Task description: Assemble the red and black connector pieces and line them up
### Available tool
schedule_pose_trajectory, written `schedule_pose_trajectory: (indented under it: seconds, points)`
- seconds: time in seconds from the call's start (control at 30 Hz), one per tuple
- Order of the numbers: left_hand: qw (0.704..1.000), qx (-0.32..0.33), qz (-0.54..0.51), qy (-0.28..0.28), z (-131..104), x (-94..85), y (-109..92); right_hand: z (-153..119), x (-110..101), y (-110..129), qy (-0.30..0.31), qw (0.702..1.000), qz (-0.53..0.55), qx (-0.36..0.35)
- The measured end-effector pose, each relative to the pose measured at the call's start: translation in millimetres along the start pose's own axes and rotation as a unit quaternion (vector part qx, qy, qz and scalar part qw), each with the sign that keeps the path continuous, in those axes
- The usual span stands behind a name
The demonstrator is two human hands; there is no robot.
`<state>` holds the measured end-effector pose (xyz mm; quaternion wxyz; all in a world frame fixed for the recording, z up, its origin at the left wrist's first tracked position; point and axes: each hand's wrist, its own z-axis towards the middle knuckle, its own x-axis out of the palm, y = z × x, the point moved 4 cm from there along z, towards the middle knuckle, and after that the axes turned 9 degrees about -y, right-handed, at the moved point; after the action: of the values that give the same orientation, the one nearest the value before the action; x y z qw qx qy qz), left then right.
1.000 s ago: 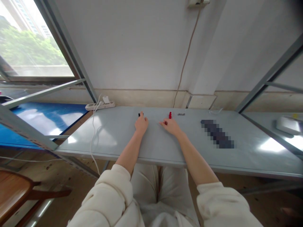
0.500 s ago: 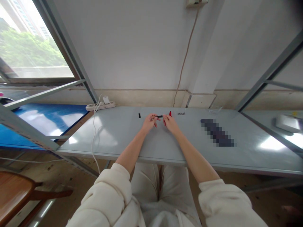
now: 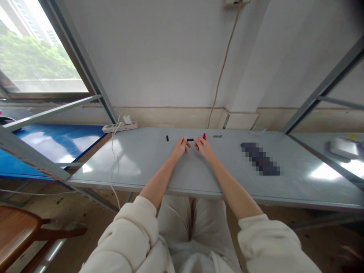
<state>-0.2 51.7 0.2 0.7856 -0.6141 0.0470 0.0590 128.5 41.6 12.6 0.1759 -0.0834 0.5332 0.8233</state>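
Observation:
Between my two hands is a short, thin black rod (image 3: 190, 140), held level just above the grey table. My left hand (image 3: 179, 147) pinches its left end, and my right hand (image 3: 201, 145) is closed on its right end. The fingers hide both ends, so its exact kind does not show. Just behind my right hand stands a small red piece (image 3: 204, 136), partly covered by the fingers. A small black cylinder (image 3: 167, 138) stands upright to the left of my left hand. Several small grey pieces (image 3: 217, 136) lie in a row to the right.
A dark, pixelated long object (image 3: 261, 159) lies on the grey table (image 3: 148, 151) at right. Clear plastic (image 3: 258, 132) is by the wall. At back left sits a white power strip (image 3: 120, 127), its cable hanging over the front edge. Metal posts flank the table.
My right hand has shifted slightly left along the black rod, closer to my left hand. My left-hand fingers now curl more around their end. The other things stay in place.

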Motion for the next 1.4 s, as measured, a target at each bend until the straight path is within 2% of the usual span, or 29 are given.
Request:
schedule_pose_trajectory:
  seconds: [0.17, 0.4, 0.57, 0.73, 0.8, 0.93, 1.07, 1.13, 1.23, 1.33, 1.4]
  points:
    - [0.999, -0.006, -0.007, -0.044, 2, -6.3, 1, 0, 4, -3, 0.021, 1.000, -0.003, -0.007]
    - [0.989, -0.060, -0.063, -0.119, 2, -16.8, 1, -1, 8, -2, 0.064, 0.996, 0.058, 0.001]
    - [0.991, -0.044, -0.073, -0.101, 0, -14.9, -6, 0, 8, -4, 0.052, 0.999, 0.000, -0.017]
    - [0.994, -0.030, -0.102, -0.016, -2, -4.2, -11, 0, 5, -4, 0.034, 0.999, -0.021, -0.027]
    - [0.996, -0.015, -0.093, -0.004, -3, -3.0, -11, 0, 5, -3, 0.046, 0.998, -0.028, -0.039]
    - [0.995, -0.008, -0.085, -0.052, 0, -9.0, -8, 1, 7, -9, 0.070, 0.992, -0.087, -0.061]
    - [0.993, -0.007, -0.065, -0.103, 4, -14.9, -3, 5, 2, -13, 0.034, 0.979, -0.171, -0.104]
    - [0.995, -0.016, -0.031, -0.088, 4, -13.0, 0, 7, -4, -12, -0.012, 0.981, -0.170, -0.092]
    - [0.999, -0.008, 0.021, -0.024, 3, -5.7, 3, 9, -8, -10, -0.051, 0.990, -0.113, -0.061]
    - [0.998, 0.018, 0.049, 0.038, 1, 1.0, 3, 6, -3, -9, -0.017, 0.996, -0.073, -0.051]
    - [0.995, 0.034, 0.073, 0.058, 0, 3.0, 2, 4, 2, -8, 0.008, 0.996, -0.077, -0.051]
